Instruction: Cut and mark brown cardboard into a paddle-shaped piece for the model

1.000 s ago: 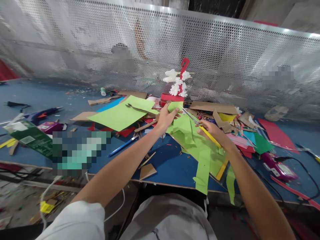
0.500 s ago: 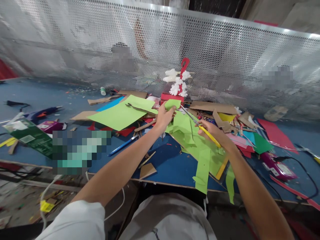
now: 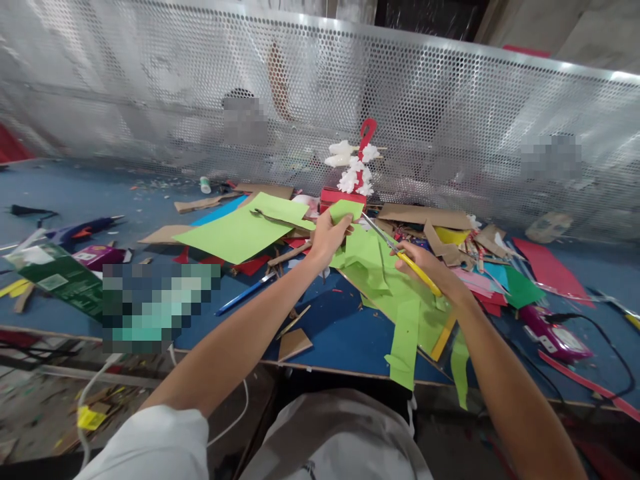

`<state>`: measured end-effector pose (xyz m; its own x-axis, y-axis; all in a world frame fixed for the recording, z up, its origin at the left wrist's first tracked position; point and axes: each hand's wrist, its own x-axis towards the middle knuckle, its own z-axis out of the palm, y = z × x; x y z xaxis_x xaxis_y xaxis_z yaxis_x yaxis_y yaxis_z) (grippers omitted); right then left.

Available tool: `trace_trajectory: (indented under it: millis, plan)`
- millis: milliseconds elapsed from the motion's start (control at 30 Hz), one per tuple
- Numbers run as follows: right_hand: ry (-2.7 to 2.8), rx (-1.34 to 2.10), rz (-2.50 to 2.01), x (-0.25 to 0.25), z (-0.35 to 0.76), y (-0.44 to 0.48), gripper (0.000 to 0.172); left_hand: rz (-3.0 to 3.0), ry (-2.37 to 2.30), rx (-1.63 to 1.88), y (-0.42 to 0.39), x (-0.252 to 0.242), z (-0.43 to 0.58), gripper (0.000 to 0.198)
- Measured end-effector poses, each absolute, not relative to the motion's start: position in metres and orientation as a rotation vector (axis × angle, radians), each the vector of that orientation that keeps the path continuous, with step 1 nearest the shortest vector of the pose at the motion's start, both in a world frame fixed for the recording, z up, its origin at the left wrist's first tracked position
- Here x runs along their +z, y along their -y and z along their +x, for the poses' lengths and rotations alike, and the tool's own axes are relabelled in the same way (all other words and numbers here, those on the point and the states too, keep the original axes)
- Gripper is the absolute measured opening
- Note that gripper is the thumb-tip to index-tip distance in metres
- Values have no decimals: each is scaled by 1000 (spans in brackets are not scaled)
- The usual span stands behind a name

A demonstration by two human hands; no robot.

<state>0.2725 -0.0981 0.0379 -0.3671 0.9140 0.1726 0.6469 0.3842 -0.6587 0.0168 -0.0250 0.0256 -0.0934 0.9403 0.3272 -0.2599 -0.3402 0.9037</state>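
Observation:
My left hand (image 3: 330, 233) is closed on a small piece of light green paper (image 3: 347, 209), its thumb and fingers pinching the lower edge. Yellow-handled scissors (image 3: 414, 268) are in my right hand (image 3: 419, 261), whose fingers are wrapped round the handles. The blade tips touch or nearly touch the right edge of the piece; I cannot tell which. Beneath both hands lie several green paper scraps (image 3: 367, 250), one strip hanging over the table's front edge. A large green sheet (image 3: 240, 233) lies left of my left hand.
Beyond my hands a red hooked stand with white fluffy shapes (image 3: 357, 175) rises before a perforated metal screen (image 3: 200, 73). A blue utility knife (image 3: 245, 293), cardboard pieces (image 3: 425, 216), a purple box with a cable (image 3: 557, 333) and a glue gun (image 3: 85, 227) lie about the blue table (image 3: 335, 333).
Almost nothing differs. Both hands keep their grip on the paper and scissors, and the view has shifted very slightly.

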Motion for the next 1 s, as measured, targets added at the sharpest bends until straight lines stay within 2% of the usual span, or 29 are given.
trace_trajectory:
  millis: [200,367,767,1000]
  plan:
    - [2090,684,-1349,43,265,103,50,1262,-807,1507,31,29,17,34]
    - [2051,722,-1315,43,262,104,49,1286,-777,1466,34,28,18,36]
    - [1977,855,-1286,43,260,104,57,1355,-705,1352,42,28,19,52]
    - [1986,873,-1289,47,259,110,56,1351,-687,1385,36,22,20,51]
